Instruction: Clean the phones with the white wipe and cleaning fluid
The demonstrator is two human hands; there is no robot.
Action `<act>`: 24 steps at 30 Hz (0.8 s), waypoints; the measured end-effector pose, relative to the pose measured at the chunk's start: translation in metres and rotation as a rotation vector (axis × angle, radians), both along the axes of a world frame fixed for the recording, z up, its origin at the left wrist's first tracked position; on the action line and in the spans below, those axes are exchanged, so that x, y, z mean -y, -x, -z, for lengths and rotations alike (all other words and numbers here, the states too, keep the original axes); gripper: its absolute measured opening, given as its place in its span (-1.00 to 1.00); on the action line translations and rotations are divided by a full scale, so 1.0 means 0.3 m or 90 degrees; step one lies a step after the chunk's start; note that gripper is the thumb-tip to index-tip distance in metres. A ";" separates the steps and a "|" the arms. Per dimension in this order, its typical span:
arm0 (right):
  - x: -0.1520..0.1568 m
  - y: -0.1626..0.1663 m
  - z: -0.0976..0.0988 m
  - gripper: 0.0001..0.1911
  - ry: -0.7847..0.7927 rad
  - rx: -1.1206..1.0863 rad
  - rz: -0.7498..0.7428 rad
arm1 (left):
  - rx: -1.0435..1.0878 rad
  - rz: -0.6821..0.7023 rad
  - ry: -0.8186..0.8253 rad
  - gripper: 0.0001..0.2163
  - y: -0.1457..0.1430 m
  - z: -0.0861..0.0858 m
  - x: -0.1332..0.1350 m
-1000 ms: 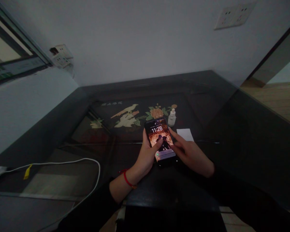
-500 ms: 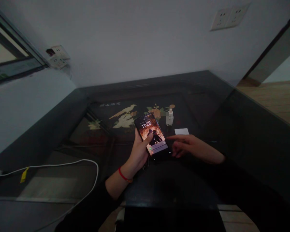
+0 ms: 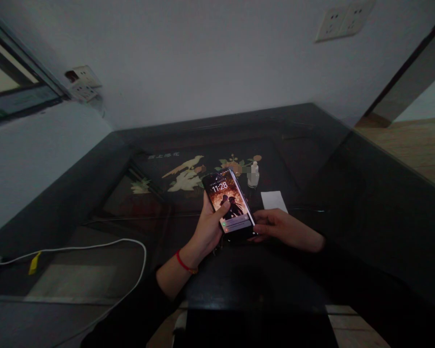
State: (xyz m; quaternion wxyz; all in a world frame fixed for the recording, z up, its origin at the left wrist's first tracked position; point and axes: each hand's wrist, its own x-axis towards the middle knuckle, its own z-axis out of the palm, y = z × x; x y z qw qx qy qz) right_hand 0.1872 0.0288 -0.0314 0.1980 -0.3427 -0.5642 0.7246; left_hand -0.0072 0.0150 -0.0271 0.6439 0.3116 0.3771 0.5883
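Note:
A smartphone (image 3: pixel 233 202) with a lit screen reading 11:28 is tilted above the dark table. My left hand (image 3: pixel 207 226) is closed round its left side and lower back, the thumb lying over the screen. At the phone's lower right edge, my right hand (image 3: pixel 275 225) pinches the corner, thumb in front and fingers partly hidden behind. A pale strip shows along the phone's right edge; whether it is a separate layer or a reflection I cannot tell. Just beyond the right hand lies a white square of paper or card (image 3: pixel 274 199).
A small bottle with a white top (image 3: pixel 253 176) stands behind the phone on the glossy black table (image 3: pixel 293 270), which has a bird-and-flower picture. A white cable (image 3: pixel 94 246) with a yellow tag (image 3: pixel 35 264) curves across the left. Wall sockets (image 3: pixel 342 21) are above.
My right hand has gone from a pointing index finger beside the phone to gripping its lower right edge. The pale strip along that edge now shows. The left hand keeps its hold.

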 end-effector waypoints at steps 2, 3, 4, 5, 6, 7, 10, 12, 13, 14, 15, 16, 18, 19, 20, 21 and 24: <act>0.003 0.002 0.005 -0.60 0.006 0.002 0.005 | -0.001 -0.007 0.005 -0.45 -0.001 0.003 -0.001; 0.004 0.003 0.006 -0.59 0.012 0.003 0.008 | -0.002 -0.012 0.008 -0.45 -0.002 0.003 0.000; 0.006 0.004 0.007 -0.58 0.019 0.004 0.013 | -0.002 -0.016 0.010 -0.45 -0.003 0.003 0.000; 0.006 0.005 0.008 -0.58 0.024 0.004 0.018 | -0.002 -0.019 0.011 -0.45 -0.004 0.002 0.001; 0.007 0.006 0.009 -0.57 0.028 0.004 0.022 | -0.001 -0.019 0.011 -0.45 -0.005 0.000 0.001; 0.007 0.007 0.009 -0.56 0.028 0.004 0.025 | 0.000 -0.016 0.012 -0.45 -0.006 -0.002 0.001; 0.010 0.008 0.006 -0.56 0.019 0.008 0.029 | -0.004 -0.010 0.016 -0.46 -0.005 -0.005 0.000; 0.012 0.009 0.005 -0.56 0.013 0.016 0.033 | -0.012 -0.012 0.021 -0.46 -0.002 -0.004 -0.002; 0.013 0.010 0.006 -0.56 0.010 0.019 0.036 | -0.015 -0.012 0.021 -0.47 -0.001 -0.002 -0.002; 0.014 0.012 0.007 -0.55 0.008 0.021 0.039 | -0.015 -0.011 0.019 -0.47 0.000 0.000 -0.003; 0.015 0.014 0.010 -0.54 0.006 0.023 0.042 | -0.015 -0.011 0.016 -0.48 0.001 0.004 -0.003; 0.015 0.017 0.015 -0.53 0.005 0.024 0.045 | -0.014 -0.014 0.010 -0.48 0.002 0.008 -0.003; 0.013 0.023 0.025 -0.54 0.004 0.028 0.051 | -0.017 -0.024 0.002 -0.47 0.001 0.016 -0.002; 0.012 0.024 0.029 -0.54 0.005 0.032 0.050 | -0.021 -0.031 0.002 -0.46 0.000 0.019 -0.001; 0.009 0.023 0.031 -0.54 0.008 0.035 0.043 | -0.026 -0.037 0.004 -0.46 -0.001 0.022 -0.001; 0.004 0.021 0.031 -0.54 0.012 0.039 0.030 | -0.028 -0.038 0.007 -0.46 -0.002 0.023 -0.001; -0.014 0.000 0.014 -0.54 0.013 0.054 -0.020 | -0.040 -0.006 0.013 -0.45 -0.002 0.015 0.000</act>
